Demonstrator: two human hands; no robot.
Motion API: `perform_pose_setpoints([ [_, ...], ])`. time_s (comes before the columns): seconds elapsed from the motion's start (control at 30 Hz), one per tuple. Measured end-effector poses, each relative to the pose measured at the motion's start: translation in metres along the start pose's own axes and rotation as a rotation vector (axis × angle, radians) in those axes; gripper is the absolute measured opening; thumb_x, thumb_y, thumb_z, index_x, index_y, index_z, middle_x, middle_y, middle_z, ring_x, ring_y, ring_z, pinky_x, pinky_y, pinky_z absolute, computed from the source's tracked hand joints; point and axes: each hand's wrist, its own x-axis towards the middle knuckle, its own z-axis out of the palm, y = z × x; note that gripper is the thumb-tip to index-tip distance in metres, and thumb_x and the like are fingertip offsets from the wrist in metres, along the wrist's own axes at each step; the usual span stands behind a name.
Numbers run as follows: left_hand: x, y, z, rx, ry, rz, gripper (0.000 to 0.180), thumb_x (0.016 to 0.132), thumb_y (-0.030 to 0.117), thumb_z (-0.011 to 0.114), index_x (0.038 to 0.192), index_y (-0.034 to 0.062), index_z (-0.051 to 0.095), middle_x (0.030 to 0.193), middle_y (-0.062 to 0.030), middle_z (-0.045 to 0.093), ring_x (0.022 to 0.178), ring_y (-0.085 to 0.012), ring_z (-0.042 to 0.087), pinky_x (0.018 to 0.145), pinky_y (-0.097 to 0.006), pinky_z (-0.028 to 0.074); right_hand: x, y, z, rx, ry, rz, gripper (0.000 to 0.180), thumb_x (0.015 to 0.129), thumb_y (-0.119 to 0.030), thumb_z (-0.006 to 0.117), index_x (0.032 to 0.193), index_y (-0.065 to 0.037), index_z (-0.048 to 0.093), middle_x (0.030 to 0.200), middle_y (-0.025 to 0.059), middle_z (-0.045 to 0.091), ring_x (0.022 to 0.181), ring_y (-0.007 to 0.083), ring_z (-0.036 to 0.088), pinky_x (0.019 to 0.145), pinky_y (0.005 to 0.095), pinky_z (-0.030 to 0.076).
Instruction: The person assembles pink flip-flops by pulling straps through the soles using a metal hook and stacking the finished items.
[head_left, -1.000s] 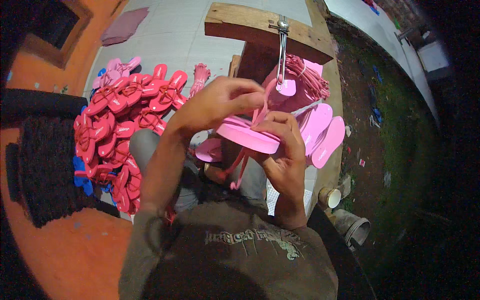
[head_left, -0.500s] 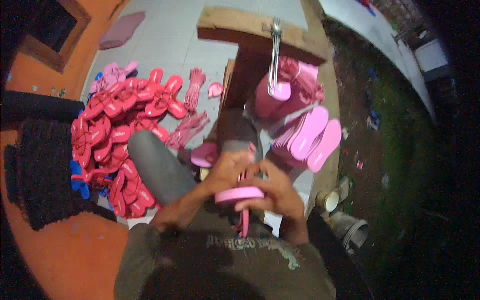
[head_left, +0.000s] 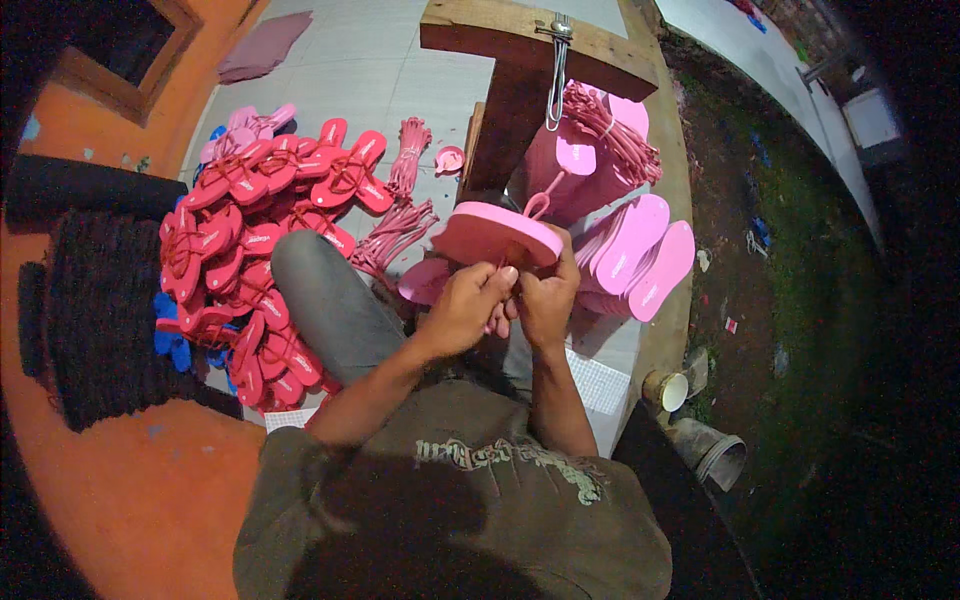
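Note:
In front of my body I hold a pink flip-flop sole (head_left: 497, 236), tilted, with one broad face toward me. A pink strap (head_left: 538, 206) loops out past its far edge. My right hand (head_left: 547, 300) is closed on the near right edge of the sole. Close beside it, my left hand (head_left: 467, 306) pinches at the near face, thumb against fingers; the strap end there is mostly hidden by the fingers. Another pink sole (head_left: 424, 281) lies just beyond my left hand.
At left lies a heap of red flip-flops (head_left: 240, 235), with bundles of pink straps (head_left: 408, 158) beside it. A wooden stand (head_left: 540, 36) carries a metal tool (head_left: 558, 75). Stacked pink soles (head_left: 630, 250) stand at right, near the tiled floor's edge and some buckets (head_left: 705, 450).
Both hands have moved the sole away from my body and turned it, so its broad face shows. The strap that hung toward my shirt now loops out on the far side.

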Motion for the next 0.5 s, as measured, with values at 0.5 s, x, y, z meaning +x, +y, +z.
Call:
perform_pose_setpoints([
  [0.5,-0.051,-0.07,-0.022,0.078,0.253,-0.268,0.037,0.088,0.034,0.036,0.068,0.0046,0.042,0.053,0.0,0.038,0.047,-0.0096,0.037,0.043,-0.028,0.031,-0.016,0.087,0.048,-0.271,-0.002,-0.018,0.032,0.066,-0.027,0.07,0.074,0.001,0.056,0.069,0.0114,0.047,0.064,0.0257,0.047,0.057,0.0348,0.037],
])
